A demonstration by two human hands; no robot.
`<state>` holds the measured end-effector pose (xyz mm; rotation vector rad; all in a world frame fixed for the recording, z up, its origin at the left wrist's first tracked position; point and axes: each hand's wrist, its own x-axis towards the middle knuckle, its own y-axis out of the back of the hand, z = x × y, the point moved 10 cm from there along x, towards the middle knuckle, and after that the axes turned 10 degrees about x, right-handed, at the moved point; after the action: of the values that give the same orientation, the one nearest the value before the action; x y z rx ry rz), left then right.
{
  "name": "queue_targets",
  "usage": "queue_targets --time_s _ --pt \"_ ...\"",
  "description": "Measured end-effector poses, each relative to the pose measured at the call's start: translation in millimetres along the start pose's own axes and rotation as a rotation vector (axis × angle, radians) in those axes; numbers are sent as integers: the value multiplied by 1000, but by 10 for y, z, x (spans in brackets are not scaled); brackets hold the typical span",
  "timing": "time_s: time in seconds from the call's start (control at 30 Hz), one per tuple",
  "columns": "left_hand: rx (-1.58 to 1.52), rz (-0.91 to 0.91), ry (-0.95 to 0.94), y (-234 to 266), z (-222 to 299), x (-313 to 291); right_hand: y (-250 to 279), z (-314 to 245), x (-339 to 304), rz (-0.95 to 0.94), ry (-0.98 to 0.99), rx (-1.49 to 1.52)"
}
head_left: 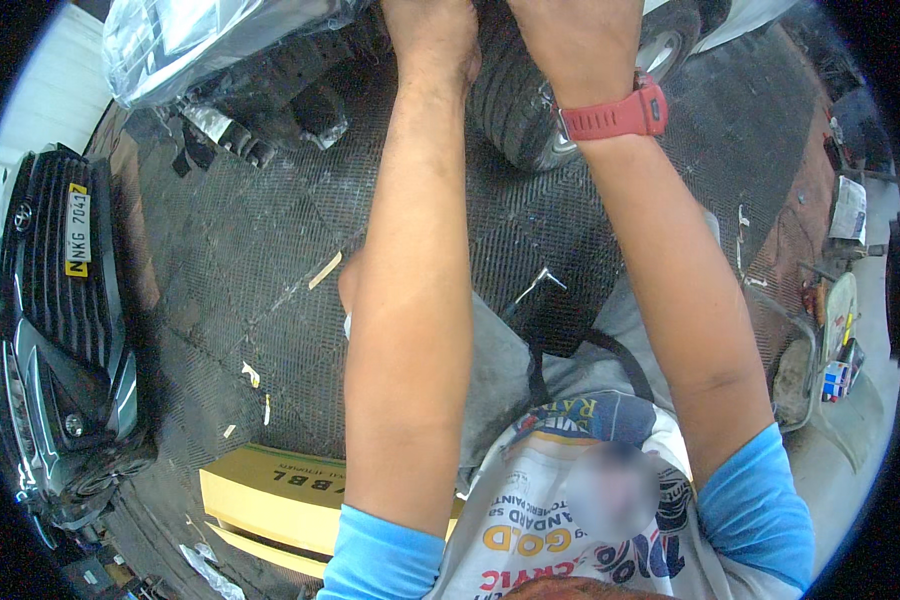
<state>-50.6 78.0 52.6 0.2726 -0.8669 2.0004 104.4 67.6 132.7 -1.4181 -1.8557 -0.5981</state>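
Both my arms reach up to the top edge of the view, toward a car part-wrapped in plastic sheeting (210, 45). My left hand (432, 35) is beside a black tyre (510, 100), between it and the car's exposed dark underside. Over the tyre is my right hand (585, 50), with a red watch (615, 114) on its wrist. The fingers of both hands lie past the top edge, so what they touch or hold is hidden. A small metal T-shaped tool (540, 283) lies on the dark ribbed mat (220, 250) below the tyre.
At the left stands another car (65, 330), its dark grille facing inward. A yellow box (280, 500) sits at the lower left. Scraps of tape (325, 270) are scattered over the mat. Along the right side are a chair (795, 375) and assorted workshop items (838, 380).
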Motion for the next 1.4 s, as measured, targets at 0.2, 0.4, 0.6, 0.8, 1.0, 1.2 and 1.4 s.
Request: queue_targets --time_s 0.2,0.4,0.6,0.8,1.0,1.2,1.4 --pt "-6 10 -2 -8 17 0 -8 -35 21 -14 -27 -46" --pt "-26 15 -16 -15 70 -19 -56 -13 62 -11 -125 -2" --pt "3 20 -5 40 14 13 -54 -224 20 -16 227 -210" --pt "-42 -20 58 14 -89 14 -55 -232 21 -17 243 -288" --pt "-15 -36 -8 65 -48 41 -43 -90 60 20 64 -150" --pt "-70 -42 -45 -35 75 8 -58 -42 50 56 -2 -192" --pt "-93 -3 50 -32 66 -19 -123 43 73 79 -144 -239"
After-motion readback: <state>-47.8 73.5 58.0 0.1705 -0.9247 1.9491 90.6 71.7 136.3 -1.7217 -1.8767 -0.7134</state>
